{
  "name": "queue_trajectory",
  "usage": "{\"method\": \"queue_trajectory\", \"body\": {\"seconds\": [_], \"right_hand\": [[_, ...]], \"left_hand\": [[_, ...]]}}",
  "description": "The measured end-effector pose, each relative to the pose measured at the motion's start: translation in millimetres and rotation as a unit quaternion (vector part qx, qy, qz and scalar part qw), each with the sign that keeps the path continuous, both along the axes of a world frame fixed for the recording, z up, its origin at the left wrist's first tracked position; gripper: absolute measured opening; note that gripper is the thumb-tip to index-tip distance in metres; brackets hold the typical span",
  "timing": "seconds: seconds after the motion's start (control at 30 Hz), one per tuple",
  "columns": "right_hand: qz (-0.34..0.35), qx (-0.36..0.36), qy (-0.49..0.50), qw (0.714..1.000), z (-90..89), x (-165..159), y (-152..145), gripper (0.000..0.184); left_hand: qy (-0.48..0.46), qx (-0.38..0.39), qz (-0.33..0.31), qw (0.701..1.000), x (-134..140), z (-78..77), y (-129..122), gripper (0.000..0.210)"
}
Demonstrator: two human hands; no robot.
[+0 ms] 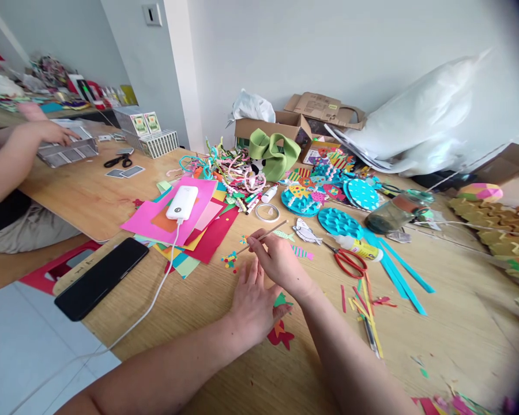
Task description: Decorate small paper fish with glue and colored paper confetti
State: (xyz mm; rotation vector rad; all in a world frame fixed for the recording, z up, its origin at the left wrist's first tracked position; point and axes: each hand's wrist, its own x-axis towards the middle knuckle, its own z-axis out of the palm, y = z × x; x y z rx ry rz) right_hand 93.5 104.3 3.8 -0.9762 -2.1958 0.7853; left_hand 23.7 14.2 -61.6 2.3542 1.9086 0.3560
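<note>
Pinches a thin stick (272, 230) between thumb and fingertips of the right hand (281, 259), aiming its lower end towards eight o'clock beside coloured dots (230, 261), and lays the left hand (255, 300) palm down on the wooden table (285, 380), with thumb spread and any hold beneath impossible to tell. Shares this pale, grained surface with a black phone (101, 279) at nine o'clock from the hands, coloured paper (208, 251) at ten, a glass jar (391, 216) at two and red-handled scissors (363, 267) at three. Faces a pale wall (307, 46) at twelve behind a cardboard box (248, 128), with a co-worker's hand (52, 132) at ten.
</note>
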Motion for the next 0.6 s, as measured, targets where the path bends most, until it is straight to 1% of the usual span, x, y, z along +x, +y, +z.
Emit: {"method": "queue_trajectory", "body": {"seconds": [0.13, 0.33, 0.5, 0.6], "right_hand": [[-0.011, 0.006, -0.008, 1.000, -0.1, -1, 1, 0.029], [0.005, 0.034, -0.062, 0.998, -7.6, -11, -5, 0.027], [0.015, 0.037, -0.049, 0.998, -12.2, -14, -6, 0.027], [-0.005, 0.033, -0.019, 0.999, -7.5, -5, 1, 0.028]], "left_hand": [[0.004, -0.019, -0.004, 1.000, 1, 1.9, 1, 0.049], [-0.002, -0.027, -0.004, 1.000, 1, 3.6, 3, 0.058], [-0.001, -0.015, 0.008, 1.000, 2, 2.3, 5, 0.057], [-0.004, -0.028, -0.001, 1.000, 1, 2.5, 3, 0.055]]}}
